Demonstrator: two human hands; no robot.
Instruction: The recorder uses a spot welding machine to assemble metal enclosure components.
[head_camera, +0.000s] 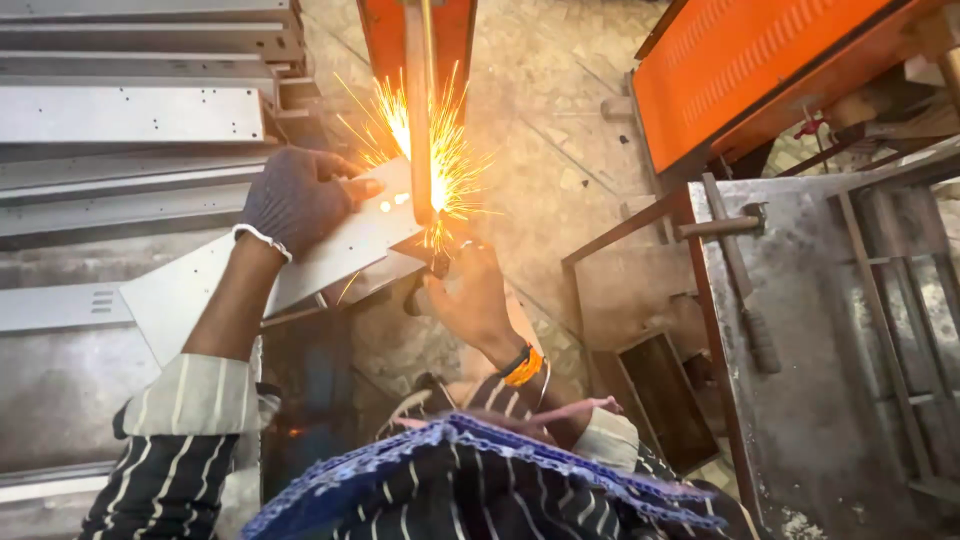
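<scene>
My left hand (295, 198), in a dark glove, presses down on a flat grey metal sheet (330, 250) with small holes. The sheet's far end lies under the vertical electrode arm (418, 110) of an orange spot welder (385, 35). Bright orange sparks (430, 150) spray out where the arm meets the sheet. My right hand (470, 300), bare with an orange and black wristband, grips the sheet's underside just below the sparks, around a dark lower part that is mostly hidden.
Stacked grey metal channels (130, 110) lie at the left. An orange machine cover (760, 60) sits at the upper right. A hammer (745, 290) rests on a worn metal table (830, 380) at the right. Stone floor (560, 120) shows beyond the welder.
</scene>
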